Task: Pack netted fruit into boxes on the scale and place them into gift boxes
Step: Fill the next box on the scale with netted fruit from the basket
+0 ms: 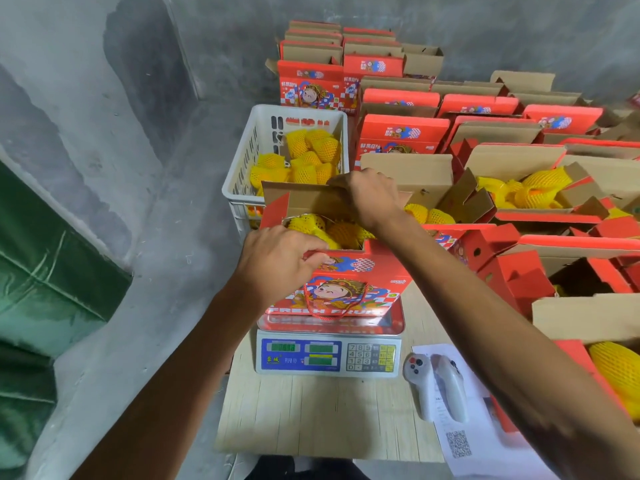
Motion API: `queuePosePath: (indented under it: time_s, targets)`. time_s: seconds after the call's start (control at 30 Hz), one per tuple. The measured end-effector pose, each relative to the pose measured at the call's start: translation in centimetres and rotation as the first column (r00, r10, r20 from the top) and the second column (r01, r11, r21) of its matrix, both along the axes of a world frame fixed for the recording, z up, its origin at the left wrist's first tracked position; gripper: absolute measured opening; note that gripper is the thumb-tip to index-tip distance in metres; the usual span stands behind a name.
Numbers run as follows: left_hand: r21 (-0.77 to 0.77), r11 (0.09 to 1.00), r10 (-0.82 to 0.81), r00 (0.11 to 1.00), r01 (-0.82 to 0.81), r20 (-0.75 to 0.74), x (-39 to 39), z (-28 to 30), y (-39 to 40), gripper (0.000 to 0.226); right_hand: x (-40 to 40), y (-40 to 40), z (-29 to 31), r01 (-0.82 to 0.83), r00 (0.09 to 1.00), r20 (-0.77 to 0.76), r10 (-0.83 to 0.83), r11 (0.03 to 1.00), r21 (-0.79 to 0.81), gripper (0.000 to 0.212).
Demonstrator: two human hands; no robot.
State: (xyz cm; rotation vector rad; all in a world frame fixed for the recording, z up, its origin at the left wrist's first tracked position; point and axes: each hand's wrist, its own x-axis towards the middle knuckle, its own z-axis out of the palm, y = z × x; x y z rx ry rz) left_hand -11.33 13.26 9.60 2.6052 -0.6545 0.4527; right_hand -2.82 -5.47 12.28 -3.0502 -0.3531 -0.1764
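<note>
A red gift box (346, 289) with a cartoon print stands on the digital scale (329, 355), its top open. Fruit in yellow foam nets (332, 230) fills it. My left hand (277, 261) grips the box's near top edge at the left. My right hand (370, 195) holds the far cardboard flap (304, 199) of the same box. A white plastic crate (263, 147) behind the scale holds several more netted fruit (308, 157).
Many red gift boxes (401, 133) stand open at the right and back, some holding netted fruit (530, 188). A white handheld controller (436, 386) and a printed sheet (464, 441) lie on the wooden table right of the scale. Grey concrete wall and floor lie to the left.
</note>
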Motion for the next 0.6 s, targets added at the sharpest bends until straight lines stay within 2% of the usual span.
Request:
queuePosePath:
  time_s: [0.1,0.23,0.33,0.43,0.5,0.6]
  targets:
    - [0.012,1.000,0.019,0.998,-0.018,-0.058,-0.4,0.1,0.0,0.018,-0.4,-0.2,0.3,-0.019,1.000,0.007,0.018,0.996,0.083,0.041]
    - [-0.030,0.998,0.043,0.995,-0.046,-0.092,-0.9,0.6,0.4,0.025,-1.3,-1.5,1.2,-0.034,0.993,0.121,0.004,0.969,0.245,0.034]
    - [-0.165,0.985,0.039,0.995,-0.054,-0.089,-1.5,1.2,0.7,0.024,-2.7,-2.4,1.3,-0.061,0.981,0.193,-0.001,0.947,0.316,0.024]
    - [-0.335,0.941,0.017,0.994,-0.053,-0.110,-1.8,1.5,0.8,0.022,-3.9,-2.2,1.3,-0.033,0.995,0.095,-0.007,0.909,0.416,0.016]
    - [-0.390,0.919,0.022,0.994,-0.061,-0.104,-1.8,1.4,1.1,0.019,-4.3,-2.1,1.3,0.004,1.000,-0.004,-0.003,0.894,0.448,0.015]
    - [-0.493,0.864,0.028,0.987,-0.104,-0.159,-1.8,0.6,2.1,0.018,-4.7,-1.9,1.0,0.015,0.983,-0.164,0.084,0.850,0.526,0.014]
